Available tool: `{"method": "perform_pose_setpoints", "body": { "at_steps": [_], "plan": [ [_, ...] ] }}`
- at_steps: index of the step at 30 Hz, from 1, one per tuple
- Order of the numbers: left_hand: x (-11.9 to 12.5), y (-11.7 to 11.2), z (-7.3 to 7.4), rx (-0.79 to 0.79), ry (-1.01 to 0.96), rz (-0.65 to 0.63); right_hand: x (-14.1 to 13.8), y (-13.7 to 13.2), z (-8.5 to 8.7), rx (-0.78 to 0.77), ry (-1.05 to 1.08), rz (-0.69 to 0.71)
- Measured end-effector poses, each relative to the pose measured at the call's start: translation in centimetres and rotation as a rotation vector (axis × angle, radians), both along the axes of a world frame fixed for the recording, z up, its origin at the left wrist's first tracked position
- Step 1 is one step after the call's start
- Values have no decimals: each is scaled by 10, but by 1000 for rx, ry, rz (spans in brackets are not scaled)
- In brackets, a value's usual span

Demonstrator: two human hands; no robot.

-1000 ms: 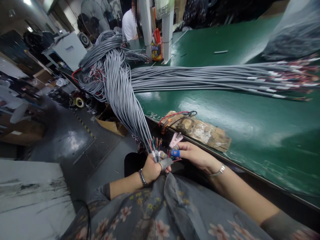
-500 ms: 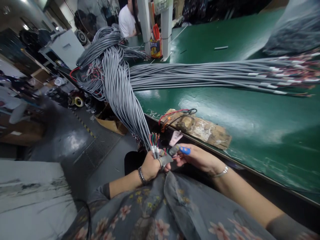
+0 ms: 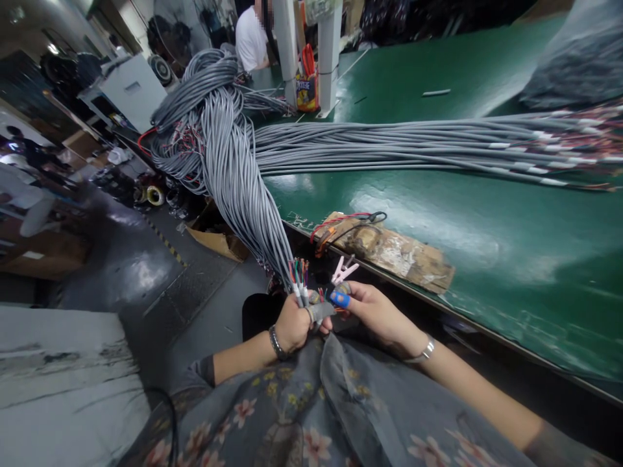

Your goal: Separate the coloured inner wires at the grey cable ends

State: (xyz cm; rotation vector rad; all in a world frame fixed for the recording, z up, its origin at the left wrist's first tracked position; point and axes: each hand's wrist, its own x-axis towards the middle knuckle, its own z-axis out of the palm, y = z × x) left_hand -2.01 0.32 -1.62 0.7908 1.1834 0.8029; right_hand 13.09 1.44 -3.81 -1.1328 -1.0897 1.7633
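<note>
My left hand (image 3: 296, 324) is closed round the stripped ends of a thick bundle of grey cables (image 3: 243, 188), whose coloured inner wires (image 3: 299, 272) stick up above my fist. My right hand (image 3: 374, 311), with a blue cot (image 3: 340, 299) on one fingertip, pinches thin wire strands just right of the left hand. A pink clip (image 3: 343, 269) shows right behind the right fingers, at the table edge. The bundle climbs from my lap onto the green table (image 3: 487, 214) and fans out to the right.
A worn wooden block (image 3: 394, 250) with red and black leads lies at the table's near edge. A white post (image 3: 328, 58) and a small printed box (image 3: 306, 94) stand at the far side, and a person in a white shirt (image 3: 250, 42) sits beyond. Cartons crowd the floor at left.
My right hand drew back toward the left hand, its blue-capped finger curling in onto the wire ends. The left hand stayed on the bundle.
</note>
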Motion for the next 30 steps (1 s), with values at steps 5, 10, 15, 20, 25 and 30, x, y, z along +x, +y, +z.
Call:
{"method": "perform_pose_setpoints", "body": {
  "at_steps": [5, 10, 15, 20, 25, 30],
  "plan": [
    [2, 2, -3, -57, -60, 129, -3, -5, 2, 7, 46, -67],
    [4, 3, -2, -84, -103, 202, -2, -8, 3, 48, 59, -66],
    [3, 3, -1, -60, -163, 176, 5, 0, -8, -60, 232, -74],
    [5, 3, -1, -67, -207, 100, 3, 16, -15, -107, 327, -141],
    [8, 6, 1, -87, -225, 86, -9, 23, -12, -5, 283, -206],
    [7, 8, -4, -118, -232, 109, -14, 24, -12, -110, 429, -239]
  ]
}}
